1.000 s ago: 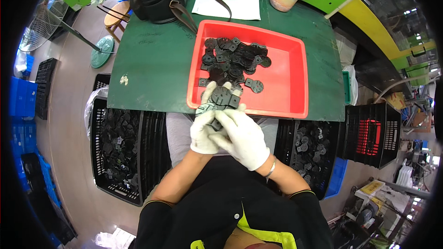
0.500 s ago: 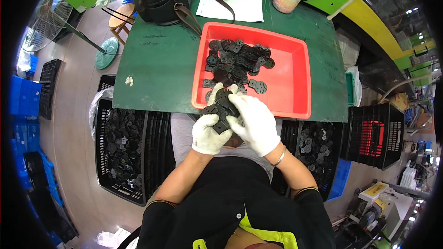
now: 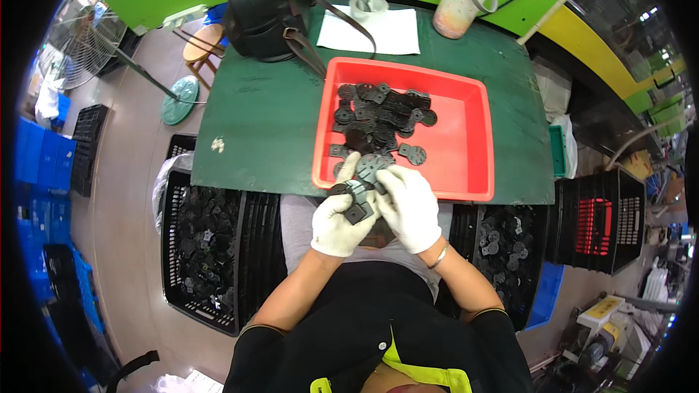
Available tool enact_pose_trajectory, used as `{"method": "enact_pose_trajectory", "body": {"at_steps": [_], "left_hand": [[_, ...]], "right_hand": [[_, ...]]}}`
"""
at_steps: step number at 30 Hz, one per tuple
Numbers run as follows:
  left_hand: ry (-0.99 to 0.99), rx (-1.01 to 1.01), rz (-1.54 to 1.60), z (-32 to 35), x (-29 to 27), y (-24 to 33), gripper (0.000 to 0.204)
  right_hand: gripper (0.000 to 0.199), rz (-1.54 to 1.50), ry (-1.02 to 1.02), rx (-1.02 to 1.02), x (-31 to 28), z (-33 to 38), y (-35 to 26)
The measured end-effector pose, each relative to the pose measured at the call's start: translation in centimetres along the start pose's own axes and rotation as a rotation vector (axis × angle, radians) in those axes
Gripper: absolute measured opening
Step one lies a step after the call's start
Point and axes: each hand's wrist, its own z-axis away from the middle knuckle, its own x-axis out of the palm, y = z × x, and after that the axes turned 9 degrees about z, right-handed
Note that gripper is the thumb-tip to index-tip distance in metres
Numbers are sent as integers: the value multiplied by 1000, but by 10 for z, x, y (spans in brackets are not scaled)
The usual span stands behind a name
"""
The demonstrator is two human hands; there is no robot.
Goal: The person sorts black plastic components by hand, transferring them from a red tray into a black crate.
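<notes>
White knit gloves cover both my hands, which meet just over the near rim of a red plastic tray [image 3: 455, 193]. My left hand [image 3: 336, 229] is closed round a few black plastic parts [image 3: 358, 211], each with a round disc and a square tab. In the fingers of my right hand [image 3: 413, 211] is another black disc part [image 3: 373, 166], its slotted face turned up. Gloves hide some of the held parts. Behind them, a heap of the same black parts [image 3: 382, 113] fills the tray's left half, and a single part [image 3: 413, 153] lies apart to its right.
The tray rests on a green table [image 3: 247, 124]. Behind it are a black backpack [image 3: 266, 11], white paper [image 3: 393, 40], a small cup [image 3: 368, 6] and a bottle [image 3: 462, 4]. Black crates of parts [image 3: 200, 247] flank my legs. A fan [image 3: 84, 44] stands far left.
The whole view has shifted, so the table sits lower. The disc in my right fingers has tilted, its face now showing lighter. My left hand still grips its parts.
</notes>
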Motion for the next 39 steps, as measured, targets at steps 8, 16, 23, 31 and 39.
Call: {"method": "enact_pose_trajectory", "body": {"at_steps": [8, 16, 23, 31, 39], "left_hand": [[-82, 21, -27, -7, 12, -5, 74], [-39, 41, 40, -6, 14, -5, 53], [-122, 87, -108, -2, 5, 0, 52], [-140, 69, -88, 6, 6, 6, 69], [-262, 159, -17, 31, 2, 32, 63]], "right_hand": [[32, -181, 64, 141, -7, -5, 5], [33, -119, -23, 74, -7, -8, -8], [22, -234, -9, 40, 0, -9, -6], [36, -317, -273, 365, -7, -12, -20], [28, -773, -278, 480, 5, -23, -23]]}}
